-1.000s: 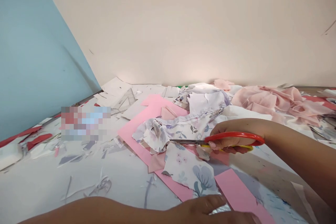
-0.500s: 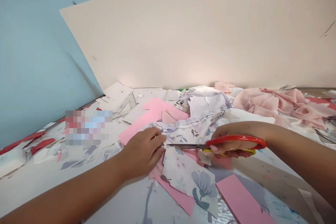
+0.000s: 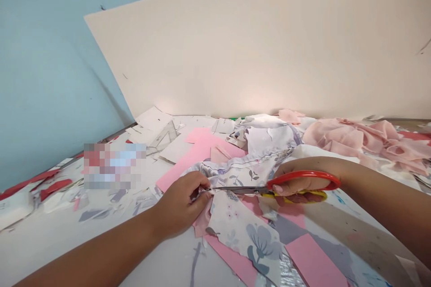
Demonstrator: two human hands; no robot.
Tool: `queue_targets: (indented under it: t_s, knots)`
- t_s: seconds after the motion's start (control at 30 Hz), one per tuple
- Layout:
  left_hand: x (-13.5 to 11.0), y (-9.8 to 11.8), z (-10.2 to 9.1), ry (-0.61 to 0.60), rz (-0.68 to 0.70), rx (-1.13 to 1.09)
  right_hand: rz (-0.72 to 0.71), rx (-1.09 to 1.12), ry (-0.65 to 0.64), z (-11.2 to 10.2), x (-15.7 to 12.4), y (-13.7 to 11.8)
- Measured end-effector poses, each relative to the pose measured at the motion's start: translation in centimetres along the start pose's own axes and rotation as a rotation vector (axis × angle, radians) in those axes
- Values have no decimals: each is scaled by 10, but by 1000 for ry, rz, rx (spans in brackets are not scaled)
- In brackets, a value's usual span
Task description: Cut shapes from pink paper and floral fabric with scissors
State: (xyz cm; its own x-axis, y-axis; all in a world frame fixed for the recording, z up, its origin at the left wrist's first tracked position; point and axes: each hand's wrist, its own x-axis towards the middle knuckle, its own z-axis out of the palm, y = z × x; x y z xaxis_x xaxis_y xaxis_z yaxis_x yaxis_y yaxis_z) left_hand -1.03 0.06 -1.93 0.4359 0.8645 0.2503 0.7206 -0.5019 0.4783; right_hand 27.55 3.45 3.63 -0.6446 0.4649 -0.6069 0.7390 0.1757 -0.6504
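Observation:
My left hand pinches the edge of a white floral fabric printed with grey-blue flowers. In my right hand is a pair of scissors with red and yellow handles. Their blades point left across the fabric, with the tips right by my left fingertips. Above the blades the cloth has a gathered, stitched seam; below them a flap spreads toward me over pink paper. Whether the blades are cutting through the cloth is hard to see.
Pink fabric lies crumpled at the back right. A clear set square rests among white papers at the back left. Small scraps litter the left side. A pink card lies front right. A pale board stands behind.
The scissor tips have come closer to my left fingers, and the blades look closer together. My left fingers have shifted slightly on the cloth edge. The whole view has moved a little.

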Motion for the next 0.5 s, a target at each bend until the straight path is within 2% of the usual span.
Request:
queue_targets:
  t_s: [0.3,0.5]
  knots:
    - [1,8,-8,-30,-96,-125,-15,20,19,1,4,5]
    - [2,5,-6,-14,-134,-183,-27,3,51,5,2,6]
